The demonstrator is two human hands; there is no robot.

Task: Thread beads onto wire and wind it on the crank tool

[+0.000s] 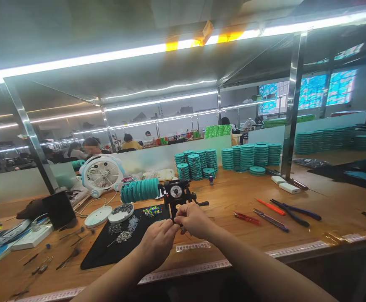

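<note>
My left hand (159, 241) and my right hand (194, 219) meet at the front of a black hand-cranked winding machine (176, 192) with a round dial. Both are closed, fingertips pinched close together. Whatever lies between the fingers is too small to make out. Several teal spools (140, 190) sit in a row on the machine's shaft, to the left of the dial. Just left of my left hand lies a black mat (99, 253) with heaps of silvery small parts (124, 237) and a pile of coloured beads (152, 211).
Stacks of teal spools (247, 157) stand along the back divider. Pliers (291, 212), a red-handled tool (269, 206) and tweezers (271, 220) lie at right. A white fan (103, 173), a white dish (98, 217) and a dark tablet-like panel (59, 209) are at left. Other people sit beyond.
</note>
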